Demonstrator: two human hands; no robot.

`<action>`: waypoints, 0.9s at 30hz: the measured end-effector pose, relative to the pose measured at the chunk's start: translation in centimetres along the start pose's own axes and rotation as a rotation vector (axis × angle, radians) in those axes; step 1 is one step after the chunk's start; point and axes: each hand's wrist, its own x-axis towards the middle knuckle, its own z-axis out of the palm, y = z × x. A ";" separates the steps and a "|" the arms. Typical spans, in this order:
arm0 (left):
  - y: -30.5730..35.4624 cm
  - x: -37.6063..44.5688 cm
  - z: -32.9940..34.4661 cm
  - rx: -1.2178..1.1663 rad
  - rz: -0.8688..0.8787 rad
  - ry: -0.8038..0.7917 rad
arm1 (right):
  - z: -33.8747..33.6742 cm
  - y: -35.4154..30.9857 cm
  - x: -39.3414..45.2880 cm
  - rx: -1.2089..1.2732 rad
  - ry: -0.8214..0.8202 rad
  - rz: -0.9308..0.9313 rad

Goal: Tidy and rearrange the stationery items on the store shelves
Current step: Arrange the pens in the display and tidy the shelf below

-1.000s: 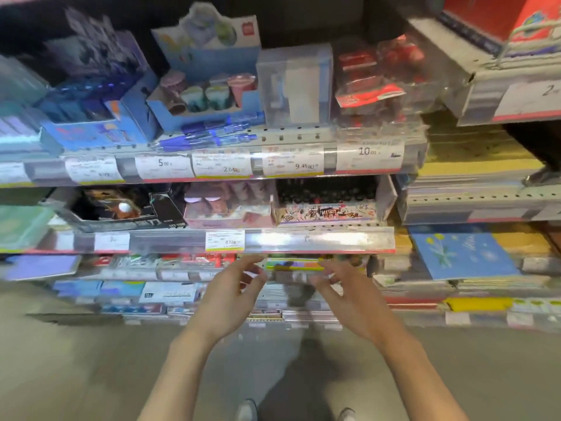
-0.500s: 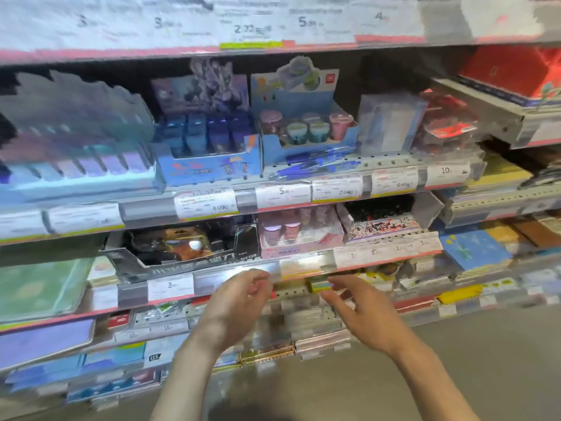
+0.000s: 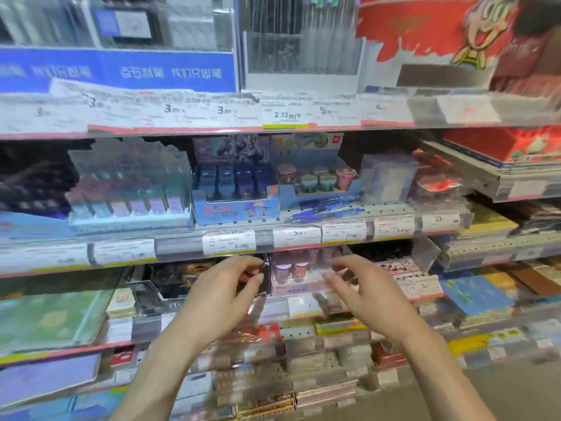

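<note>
Hands up from the lower shelf now: left hand [image 3: 221, 294] and right hand [image 3: 361, 291], grips half open, empty, flanking pink display box [image 3: 299, 276]. Ready to straighten.

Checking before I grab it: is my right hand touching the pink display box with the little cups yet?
Cannot tell. In the head view the right hand overlaps the pink display box, but motion blur hides any contact or gap.

Bright, even shop light overall, yet motion blur smears everything, worst on the price labels [image 3: 285, 112] and edges.
</note>
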 end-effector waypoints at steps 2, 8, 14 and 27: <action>1.9 1.3 -1.0 0.068 0.069 0.050 | -2.8 -0.1 1.6 -0.055 0.065 -0.062; 6.5 6.1 -0.9 0.226 0.135 0.128 | -9.1 0.6 7.3 -0.195 0.122 -0.160; 8.5 9.9 0.5 0.361 0.060 0.108 | -10.1 1.7 11.5 -0.449 0.015 -0.222; 10.1 13.6 1.4 0.657 0.009 0.022 | -9.7 1.5 12.7 -0.573 -0.014 -0.212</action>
